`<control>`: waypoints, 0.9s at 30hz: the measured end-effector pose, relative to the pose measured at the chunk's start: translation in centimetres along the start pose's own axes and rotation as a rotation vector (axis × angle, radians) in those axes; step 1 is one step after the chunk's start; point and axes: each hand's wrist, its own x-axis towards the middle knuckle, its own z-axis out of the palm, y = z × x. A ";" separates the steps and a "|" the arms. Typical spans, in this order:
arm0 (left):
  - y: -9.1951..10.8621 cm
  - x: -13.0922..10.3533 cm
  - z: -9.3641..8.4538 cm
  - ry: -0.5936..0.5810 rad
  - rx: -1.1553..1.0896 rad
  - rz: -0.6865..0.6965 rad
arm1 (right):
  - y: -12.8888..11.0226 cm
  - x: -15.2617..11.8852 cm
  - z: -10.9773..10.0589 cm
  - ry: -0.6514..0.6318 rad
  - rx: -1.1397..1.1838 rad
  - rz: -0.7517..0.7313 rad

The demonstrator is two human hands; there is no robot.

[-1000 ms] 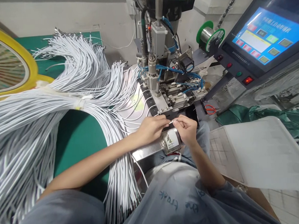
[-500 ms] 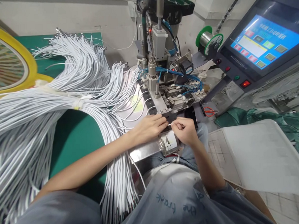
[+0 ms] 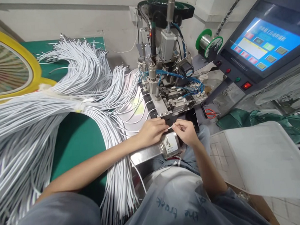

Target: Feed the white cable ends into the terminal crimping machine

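Observation:
A white cable [image 3: 171,127] stretches between my two hands, just in front of the machine. My left hand [image 3: 152,131] is closed around it, palm down, at the machine's near edge. At its end, the fingertips of my right hand [image 3: 185,131] pinch it; the tip itself is too small to make out. Just beyond the hands stands the machine [image 3: 162,105] with metal clamps, cylinders and blue air tubes. Several white cables lie in its black slotted rail [image 3: 147,101]. Below my hands sits a metal cylinder with a white label [image 3: 171,143].
A large bundle of white cables [image 3: 90,108] spreads over the green table [image 3: 76,142] at left, near a yellow fan [image 3: 36,64]. To the right are a control screen [image 3: 266,44], a solder wire spool [image 3: 208,42], orange-handled scissors [image 3: 211,113] and a white tray [image 3: 266,154].
The machine's tall upper cylinder looks shifted slightly right and down. My hands keep hold of the cable, with a bit more of it showing between them. The view has tilted slightly.

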 end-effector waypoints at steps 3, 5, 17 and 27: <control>0.0 -0.1 0.2 0.010 0.079 0.039 | -0.1 0.2 -0.3 -0.043 -0.027 -0.021; -0.1 -0.2 0.4 0.020 0.046 0.027 | -0.2 0.1 0.2 0.039 -0.048 -0.065; -0.3 -0.4 0.9 -0.312 0.310 -0.074 | 3.6 -0.1 0.8 0.115 0.054 0.181; -0.8 -0.7 1.2 -0.355 0.366 -0.032 | 5.2 1.1 2.2 0.073 0.301 0.341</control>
